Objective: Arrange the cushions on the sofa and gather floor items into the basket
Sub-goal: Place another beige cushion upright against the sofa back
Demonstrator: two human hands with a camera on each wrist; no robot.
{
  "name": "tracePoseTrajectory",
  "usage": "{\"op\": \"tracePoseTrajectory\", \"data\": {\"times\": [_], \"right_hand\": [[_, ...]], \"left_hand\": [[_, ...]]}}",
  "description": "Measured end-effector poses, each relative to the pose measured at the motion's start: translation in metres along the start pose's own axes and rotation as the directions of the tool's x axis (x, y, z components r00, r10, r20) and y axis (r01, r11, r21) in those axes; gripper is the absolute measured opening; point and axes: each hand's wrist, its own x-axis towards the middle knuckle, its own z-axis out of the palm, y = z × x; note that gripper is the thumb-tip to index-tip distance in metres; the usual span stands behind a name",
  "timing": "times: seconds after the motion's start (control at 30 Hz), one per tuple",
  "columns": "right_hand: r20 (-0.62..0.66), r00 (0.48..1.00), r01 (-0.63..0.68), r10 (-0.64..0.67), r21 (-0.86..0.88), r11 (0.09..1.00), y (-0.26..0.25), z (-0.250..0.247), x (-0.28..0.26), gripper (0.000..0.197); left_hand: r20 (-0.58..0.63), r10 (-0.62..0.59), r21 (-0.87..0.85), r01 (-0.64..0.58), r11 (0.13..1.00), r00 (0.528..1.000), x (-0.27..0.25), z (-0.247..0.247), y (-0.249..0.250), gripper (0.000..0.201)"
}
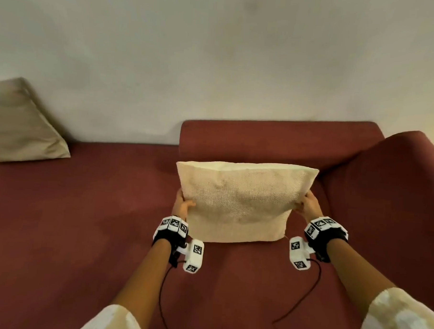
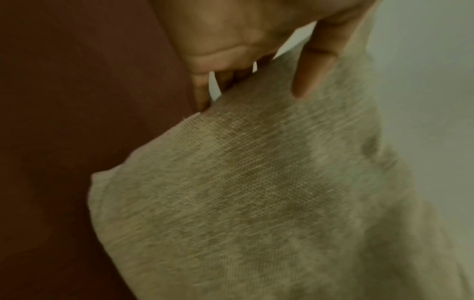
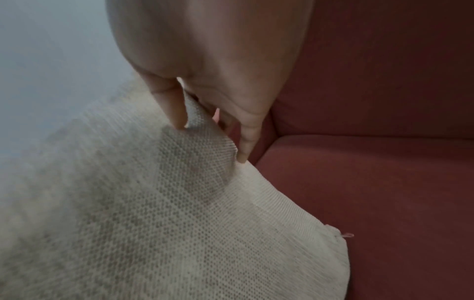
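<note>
A cream woven cushion (image 1: 241, 202) stands upright on the dark red sofa (image 1: 84, 220), just in front of the backrest. My left hand (image 1: 183, 204) grips its left edge, thumb on the front face and fingers behind. My right hand (image 1: 307, 204) grips its right edge the same way. In the left wrist view the thumb lies on the cushion (image 2: 256, 192) while the other fingers curl behind its edge. In the right wrist view my right hand (image 3: 212, 125) pinches the cushion (image 3: 166, 213) edge. No basket or floor items are in view.
A second beige cushion (image 1: 21, 128) leans against the pale wall (image 1: 216, 52) at the far left of the seat. The sofa's backrest (image 1: 274, 139) and right armrest (image 1: 396, 197) enclose the corner. Open seat lies between the two cushions.
</note>
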Motion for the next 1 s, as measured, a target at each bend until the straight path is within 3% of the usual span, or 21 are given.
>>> {"op": "tracePoseTrajectory", "data": {"times": [0.07,0.13,0.2,0.3,0.4,0.5,0.6,0.7,0.8,0.9,1.0], "right_hand": [[-0.011,0.999,-0.03,0.03,-0.011,0.999,0.006,0.016,0.005,0.024],[-0.063,0.998,-0.005,0.006,0.016,1.0,0.006,0.032,0.005,0.017],[-0.157,0.986,0.072,-0.059,0.081,0.994,0.001,0.049,0.003,0.025],[-0.222,0.962,0.184,-0.156,0.114,0.976,-0.027,0.087,0.001,0.016],[-0.146,0.962,0.236,-0.23,0.028,0.971,-0.058,0.132,0.011,0.024],[-0.092,0.958,0.273,-0.272,-0.006,0.962,-0.091,0.18,0.026,0.017],[-0.132,0.945,0.295,-0.3,-0.053,0.954,-0.114,0.216,0.046,0.019],[-0.15,0.959,0.234,-0.239,-0.049,0.971,-0.114,0.232,0.069,0.013],[-0.136,0.977,0.17,-0.166,0.022,0.985,-0.103,0.237,0.08,0.019],[-0.159,0.96,0.246,-0.229,0.097,0.964,-0.106,0.233,0.064,0.016],[-0.161,0.937,0.333,-0.31,0.144,0.932,-0.112,0.231,0.058,0.017]], "left_hand": [[0.024,-0.035,0.171,0.03,0.985,0.999,0.016,-0.007,-0.008,0.058],[0.024,0.029,0.345,-0.036,0.938,0.999,0.03,-0.016,-0.01,0.043],[0.007,0.112,0.453,-0.103,0.886,0.994,0.045,-0.027,-0.005,0.037],[-0.104,0.216,0.471,-0.143,0.87,0.971,0.072,-0.057,0.021,0.019],[-0.201,0.301,0.471,-0.177,0.864,0.932,0.099,-0.097,0.055,0.018],[-0.218,0.344,0.488,-0.203,0.849,0.913,0.132,-0.134,0.084,0.018],[-0.198,0.372,0.526,-0.222,0.821,0.907,0.166,-0.152,0.096,0.019],[-0.193,0.311,0.489,-0.184,0.852,0.931,0.196,-0.155,0.089,0.023],[-0.161,0.194,0.372,-0.123,0.92,0.968,0.212,-0.154,0.074,0.032],[-0.167,0.166,0.112,-0.149,0.982,0.972,0.207,-0.152,0.074,0.045],[-0.206,0.239,-0.112,-0.266,0.957,0.949,0.201,-0.146,0.09,0.043]]}}
